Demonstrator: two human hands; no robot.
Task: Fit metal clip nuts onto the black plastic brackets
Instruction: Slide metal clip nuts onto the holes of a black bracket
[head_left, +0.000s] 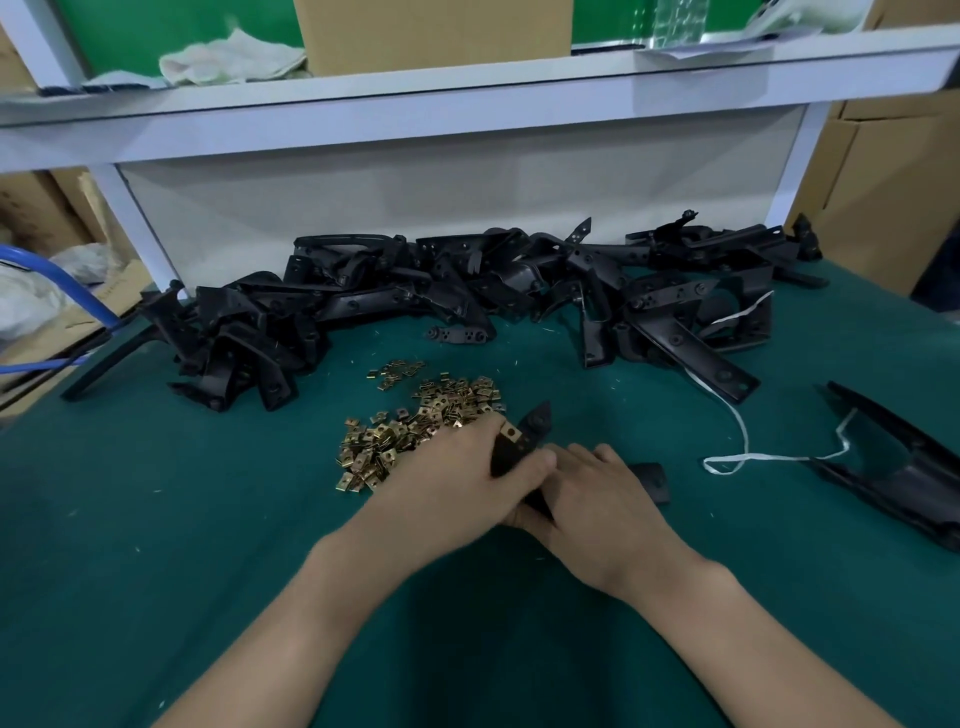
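Green-matted worktop (156, 519): we see open room near and left; heap of brackets (467, 291) lines the far edge | held bracket (537, 422): black, one brass-coloured clip nut (511, 432) fitted, beside loose clip nuts (415, 431) | left hand (467, 478) and right hand (597, 499) curl round it | long axis near-to-far, pointed tip away from us.

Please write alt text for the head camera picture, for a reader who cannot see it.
The left hand and right hand hold one black bracket at a green table, beside a heap of small metal clip nuts. A large pile of black brackets lies behind.
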